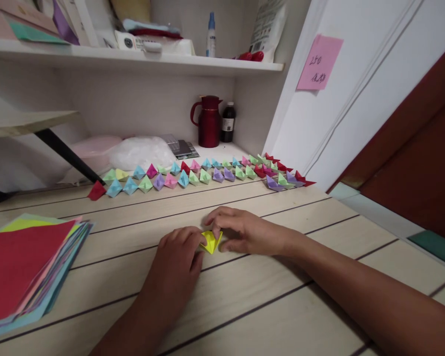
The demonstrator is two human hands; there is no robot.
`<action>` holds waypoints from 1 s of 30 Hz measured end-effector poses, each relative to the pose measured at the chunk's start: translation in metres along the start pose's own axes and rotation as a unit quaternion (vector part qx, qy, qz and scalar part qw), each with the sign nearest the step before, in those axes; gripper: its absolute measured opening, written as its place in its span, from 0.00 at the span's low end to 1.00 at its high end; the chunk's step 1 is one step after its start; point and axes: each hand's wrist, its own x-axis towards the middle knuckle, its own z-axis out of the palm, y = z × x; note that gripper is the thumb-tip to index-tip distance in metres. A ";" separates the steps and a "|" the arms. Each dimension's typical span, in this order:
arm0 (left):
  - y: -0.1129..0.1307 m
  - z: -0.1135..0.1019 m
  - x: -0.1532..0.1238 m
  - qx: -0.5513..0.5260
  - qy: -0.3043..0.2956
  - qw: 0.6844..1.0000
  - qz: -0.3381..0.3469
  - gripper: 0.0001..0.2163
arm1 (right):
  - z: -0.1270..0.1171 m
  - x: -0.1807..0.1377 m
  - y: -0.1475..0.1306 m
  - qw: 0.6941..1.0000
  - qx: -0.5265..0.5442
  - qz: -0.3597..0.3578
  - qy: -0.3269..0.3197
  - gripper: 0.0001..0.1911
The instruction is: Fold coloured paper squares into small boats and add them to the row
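A small folded yellow paper boat (212,242) is held between both hands at the middle of the table. On its left side, my left hand (183,252) is closed, with thumb and fingers pinching the edge. From the right, my right hand (241,231) reaches over it, its curled fingers touching the paper's top and right side. The fingers cover part of the folds. Beyond my hands, several folded paper boats (170,181) in red, blue, green, pink and purple stand in rows along the back of the table.
A stack of coloured paper (29,267) lies at left, red on top. Behind the boats are a clear plastic bag (143,152), a red jug (209,122) and a dark bottle (228,123). A shelf (96,57) overhangs them. A pink note (320,63) sticks to the wall.
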 end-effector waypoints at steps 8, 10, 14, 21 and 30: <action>0.001 0.000 0.000 0.005 -0.014 1.000 0.003 0.13 | 0.004 0.000 0.005 0.997 -0.076 -0.011 0.009 0.09; 0.001 0.000 0.000 0.003 -0.015 1.000 0.001 0.13 | 0.004 0.000 0.005 0.996 -0.089 -0.014 0.011 0.08; -0.001 -0.001 0.000 -0.002 -0.015 1.000 -0.007 0.11 | 0.004 0.003 0.006 0.996 -0.088 -0.011 0.012 0.06; -0.001 -0.001 0.003 -0.038 0.010 0.999 -0.034 0.05 | 0.004 0.005 0.009 0.997 -0.075 0.012 0.027 0.02; 0.006 -0.007 0.002 -0.144 0.064 0.982 -0.101 0.06 | 0.009 0.005 0.010 0.989 0.061 0.105 0.084 0.08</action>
